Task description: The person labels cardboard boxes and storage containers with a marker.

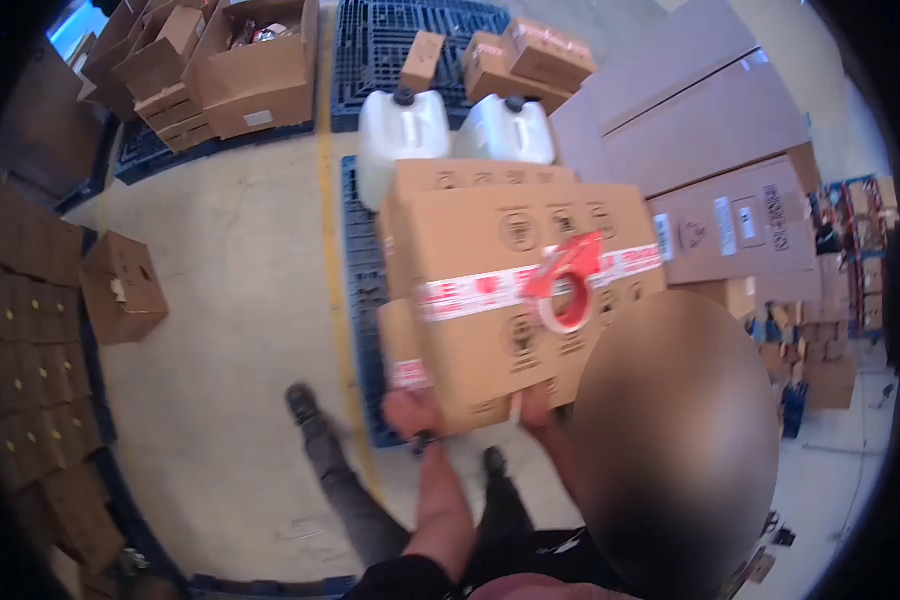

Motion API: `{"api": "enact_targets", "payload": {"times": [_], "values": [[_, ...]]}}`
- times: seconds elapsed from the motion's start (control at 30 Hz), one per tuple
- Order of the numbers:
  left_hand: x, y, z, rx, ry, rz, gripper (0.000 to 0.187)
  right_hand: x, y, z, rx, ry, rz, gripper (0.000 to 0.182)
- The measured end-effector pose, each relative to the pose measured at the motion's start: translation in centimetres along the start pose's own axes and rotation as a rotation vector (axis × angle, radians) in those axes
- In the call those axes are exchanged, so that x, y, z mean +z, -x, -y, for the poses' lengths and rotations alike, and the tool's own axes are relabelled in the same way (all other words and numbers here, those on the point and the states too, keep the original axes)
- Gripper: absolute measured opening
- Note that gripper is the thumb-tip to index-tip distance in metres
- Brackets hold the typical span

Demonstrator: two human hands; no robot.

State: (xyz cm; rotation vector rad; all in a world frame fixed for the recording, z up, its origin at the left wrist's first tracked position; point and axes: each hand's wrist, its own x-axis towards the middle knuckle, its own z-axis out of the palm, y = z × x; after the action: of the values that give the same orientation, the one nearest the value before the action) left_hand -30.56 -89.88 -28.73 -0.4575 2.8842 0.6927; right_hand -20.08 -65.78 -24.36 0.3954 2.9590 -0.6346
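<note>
A large cardboard box (470,345) is in front of me, with red-and-white printed tape running across its top. My left hand (412,412) grips its near left corner, closed around the cardboard. At the near edge, my right hand (536,406) holds the same box; its fingers are partly hidden under it. A red tape dispenser (573,285) with a roll of tape lies on top. Behind is another cardboard box (430,172), mostly covered. A blurred oval patch hides part of my right arm and the area right of it.
Two white jerrycans (404,135) with black caps stand beyond the box. A blue pallet (365,290) lies under the load. Tall cardboard (690,100) rises at the right. Open cartons (255,85) sit at the far left, and a lone box (122,288) is on the floor.
</note>
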Motion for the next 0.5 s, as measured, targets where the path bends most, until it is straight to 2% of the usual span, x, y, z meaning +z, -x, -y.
{"api": "enact_targets", "payload": {"times": [0.03,0.07,0.1,0.13,0.17,0.23,0.27,0.3,0.33,0.37,0.4,0.47,0.5], "values": [[-0.9,-0.7,-0.1,-0.019,-0.036,0.139,0.039,1.5,1.3,-0.8,-0.058,0.079,-0.022,0.037],[-1.7,-1.4,-0.1,-0.033,-0.073,0.279,0.034,-0.2,2.2,2.8,0.033,0.172,0.023,0.034],[-2.6,-1.5,0.1,0.053,0.072,0.191,0.03,-2.3,1.8,7.3,0.119,0.28,0.068,0.031],[-2.9,-1.6,0.0,0.183,0.243,-0.13,0.028,-1.2,2.4,10.1,0.136,0.282,0.077,0.031],[-3.2,-3.2,2.7,0.186,0.249,-0.111,0.028,-0.2,3.7,12.8,0.345,0.03,0.036,0.033],[-3.1,-7.6,9.1,0.754,0.257,0.502,0.025,0.6,3.7,19.2,0.41,-0.078,0.025,0.037],[-6.8,-11.6,11.4,0.901,0.36,0.492,0.011,0.9,3.5,22.5,0.443,-0.131,0.017,0.039],[-8.0,-14.1,14.7,0.719,0.272,0.595,0.009,1.5,2.8,25.6,0.353,-0.138,0.108,0.039],[-8.7,-16.0,19.3,0.678,0.185,0.381,0.016,2.1,2.4,28.7,0.264,-0.157,0.21,0.039],[-10.4,-17.9,22.6,0.306,0.002,0.372,0.026,2.2,1.1,31.5,0.118,-0.307,0.25,0.041],[-15.1,-20.9,22.0,0.097,-0.252,0.494,0.031,2.7,-0.3,34.3,0.104,-0.334,0.336,0.041],[-17.9,-22.5,27.3,0.03,-0.418,0.563,0.039,2.4,-4.5,39.6,0.203,-0.354,0.45,0.04],[-18.8,-22.6,28.0,0.017,-0.423,0.558,0.039,3.2,-6.4,40.3,0.162,-0.33,0.491,0.042]]}}
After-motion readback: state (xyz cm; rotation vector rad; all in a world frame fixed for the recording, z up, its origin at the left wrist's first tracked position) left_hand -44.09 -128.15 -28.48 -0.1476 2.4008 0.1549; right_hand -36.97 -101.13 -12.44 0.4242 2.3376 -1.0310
